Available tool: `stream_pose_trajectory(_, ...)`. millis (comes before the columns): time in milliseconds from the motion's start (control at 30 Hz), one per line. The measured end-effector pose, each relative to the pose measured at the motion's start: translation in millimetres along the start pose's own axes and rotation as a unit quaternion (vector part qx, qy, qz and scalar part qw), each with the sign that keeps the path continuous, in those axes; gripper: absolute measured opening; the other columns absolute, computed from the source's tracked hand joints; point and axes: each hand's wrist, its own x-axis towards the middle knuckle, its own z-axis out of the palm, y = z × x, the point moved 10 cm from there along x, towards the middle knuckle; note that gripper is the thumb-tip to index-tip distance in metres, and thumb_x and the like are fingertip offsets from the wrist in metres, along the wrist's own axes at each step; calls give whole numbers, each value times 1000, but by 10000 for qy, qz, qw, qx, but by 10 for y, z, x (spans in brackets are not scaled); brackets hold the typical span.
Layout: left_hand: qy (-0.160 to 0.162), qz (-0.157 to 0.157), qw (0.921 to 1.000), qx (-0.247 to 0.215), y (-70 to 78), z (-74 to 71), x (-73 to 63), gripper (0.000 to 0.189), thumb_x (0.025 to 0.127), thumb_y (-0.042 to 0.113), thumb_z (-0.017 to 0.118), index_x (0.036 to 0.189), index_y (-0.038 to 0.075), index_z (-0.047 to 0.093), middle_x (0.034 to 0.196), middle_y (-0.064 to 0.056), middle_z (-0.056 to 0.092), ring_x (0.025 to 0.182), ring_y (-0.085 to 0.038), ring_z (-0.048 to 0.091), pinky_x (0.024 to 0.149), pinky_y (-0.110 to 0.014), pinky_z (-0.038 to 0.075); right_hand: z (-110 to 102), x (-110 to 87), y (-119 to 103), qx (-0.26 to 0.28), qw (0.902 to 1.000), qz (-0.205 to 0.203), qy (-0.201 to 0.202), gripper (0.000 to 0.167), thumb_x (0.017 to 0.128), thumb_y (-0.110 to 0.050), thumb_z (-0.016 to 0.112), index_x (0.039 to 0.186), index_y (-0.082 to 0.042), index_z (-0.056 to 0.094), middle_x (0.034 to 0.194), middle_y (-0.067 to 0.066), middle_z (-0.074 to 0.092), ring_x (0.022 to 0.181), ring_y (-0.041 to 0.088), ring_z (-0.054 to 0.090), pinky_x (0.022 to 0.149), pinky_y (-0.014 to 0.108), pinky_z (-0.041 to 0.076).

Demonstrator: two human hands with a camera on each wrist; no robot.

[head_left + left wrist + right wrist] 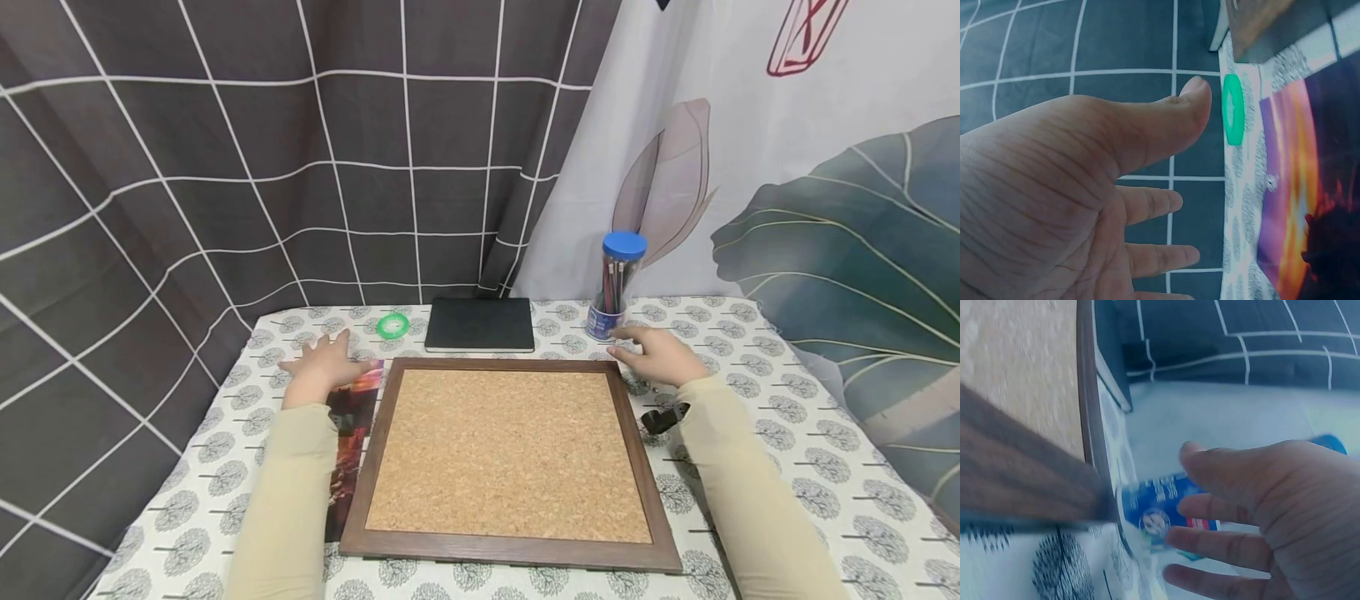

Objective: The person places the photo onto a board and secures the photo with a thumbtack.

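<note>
Head view: jar (615, 285) beyond right grip (660, 354)

Head view faces forward-down; closer wrist views share the curtain (367, 125).

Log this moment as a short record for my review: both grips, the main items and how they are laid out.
Left grip: fingers spread, near the far end of the printed picture, holding nothing
Right grip: by the base of the pencil jar; contact unclear
Centre: brown-framed cork board, printed picture along its left side
Back, left to right: green tape roll, black notebook, upright blue-lidded pencil jar
Surface: tree-print tablecloth
</note>
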Motion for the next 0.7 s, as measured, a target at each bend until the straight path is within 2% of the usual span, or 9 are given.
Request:
stream_pose_trajectory(200,-53,-69,10000,-34,-71,35,28,87,95,49,57,157,0,20,152,-40,25,137,-64,24,96,-86,18,1,-65,146,178,9993,-56,-321,37,100,-25,62,124,4,65,115,22,69,104,41,65,89,58,51)
stream_pose_trajectory(300,-15,-69,10000,-35,-87,44,38,85,91,35,63,156,-2,22,149,-40,31,132,-63,33,96,-83,24,18,-112,288,430,9979,-6,-478,32,98,-22,66,119,2,68,107,16,72,96,33,68,85,54,54)
stream_pose_trajectory(400,44,-57,10000,-64,-87,52,39,86,86,28,66,155,-3,24,146,-40,36,129,-62,38,97,-80,29,79,-154,472,664,9953,183,-688,30,96,-28,70,113,-4,72,101,7,73,90,24,67,82,47,54)
stream_pose_trajectory(567,85,-55,9999,-131,-101,81,31,88,87,31,67,154,-5,24,145,-41,36,129,-62,38,98,-77,30,215,-194,703,1071,9886,347,-997,28,92,-36,74,106,-12,73,96,0,70,86,16,61,78,36,48)
stream_pose_trajectory(700,243,-79,9996,-143,-128,85,44,85,85,33,68,151,-7,30,141,-43,37,127,-62,38,96,-76,33,283,-228,728,1592,9792,303,-1220,26,89,-28,77,102,-7,71,91,3,69,79,15,57,72,30,47)
